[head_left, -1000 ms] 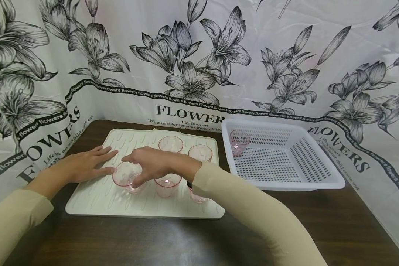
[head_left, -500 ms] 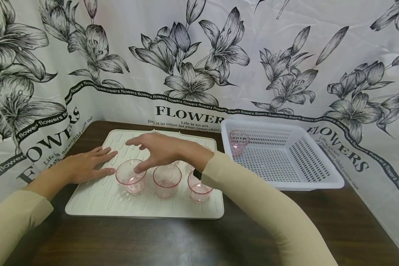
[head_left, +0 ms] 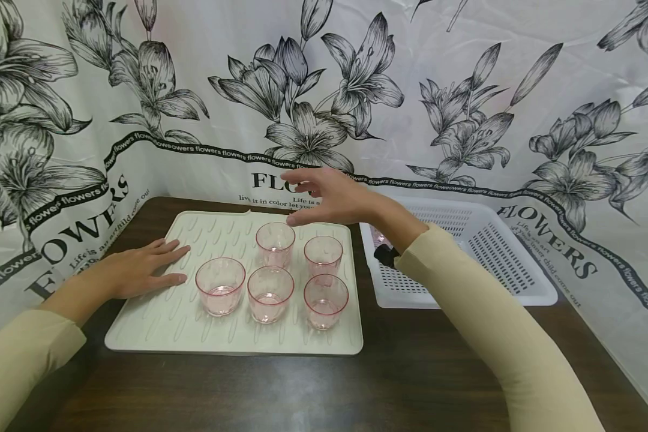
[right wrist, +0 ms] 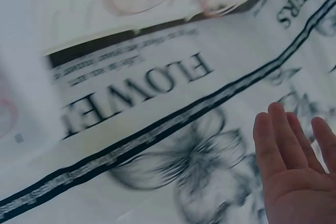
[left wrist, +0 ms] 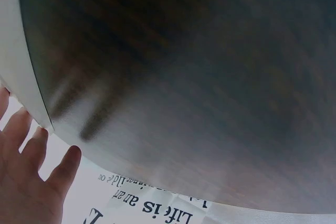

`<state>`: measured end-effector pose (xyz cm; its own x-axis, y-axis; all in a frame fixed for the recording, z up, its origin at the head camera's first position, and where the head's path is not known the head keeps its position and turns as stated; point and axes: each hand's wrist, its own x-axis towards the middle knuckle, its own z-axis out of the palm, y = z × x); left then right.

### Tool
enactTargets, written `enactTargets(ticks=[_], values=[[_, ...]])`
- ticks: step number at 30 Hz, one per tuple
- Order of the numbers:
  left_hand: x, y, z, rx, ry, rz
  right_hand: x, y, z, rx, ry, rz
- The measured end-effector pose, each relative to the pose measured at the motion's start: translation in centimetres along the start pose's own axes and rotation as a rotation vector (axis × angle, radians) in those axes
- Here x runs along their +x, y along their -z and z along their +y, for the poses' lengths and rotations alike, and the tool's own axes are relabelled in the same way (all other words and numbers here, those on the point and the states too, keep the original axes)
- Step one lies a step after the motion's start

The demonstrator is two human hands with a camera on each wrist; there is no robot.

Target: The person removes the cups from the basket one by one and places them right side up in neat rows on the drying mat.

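Note:
Several clear pink-rimmed glasses stand upright on a cream ribbed drying mat: a front-left glass (head_left: 219, 287), a front-middle glass (head_left: 270, 295), a front-right glass (head_left: 326, 303), a back-left glass (head_left: 275, 245) and a back-right glass (head_left: 323, 255). My left hand (head_left: 135, 268) rests flat on the left edge of the mat (head_left: 156, 327), fingers spread. Above the mat's back right corner, my right hand (head_left: 337, 198) is in the air with loosely bent fingers and holds nothing. In the right wrist view its fingers (right wrist: 278, 137) are extended.
A white perforated plastic basket (head_left: 464, 297) stands right of the mat. Behind my right forearm, part of a pink glass (head_left: 379, 237) shows inside it. The dark wooden table (head_left: 221, 390) meets a flower-print cloth (head_left: 356, 78) at the back and sides.
My right hand has let go of the front-left glass, lifted, and moved right and back toward the basket. That glass stands slightly further right on the mat. The left hand has stayed put.

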<state>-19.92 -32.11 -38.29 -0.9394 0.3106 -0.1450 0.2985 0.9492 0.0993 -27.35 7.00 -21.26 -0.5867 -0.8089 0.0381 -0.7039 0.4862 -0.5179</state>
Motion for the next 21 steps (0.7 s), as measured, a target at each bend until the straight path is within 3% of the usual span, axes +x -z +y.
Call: enactTargets(ticks=[14, 21], values=[[-0.1, 0.1, 0.3, -0.008, -0.002, -0.009, -5.5, 2.8, 7.8, 0.171, -0.149, 0.126], [-0.1, 0.1, 0.3, -0.005, -0.002, -0.007, -7.4, 2.9, 10.8, 0.185, -0.218, 0.119]])
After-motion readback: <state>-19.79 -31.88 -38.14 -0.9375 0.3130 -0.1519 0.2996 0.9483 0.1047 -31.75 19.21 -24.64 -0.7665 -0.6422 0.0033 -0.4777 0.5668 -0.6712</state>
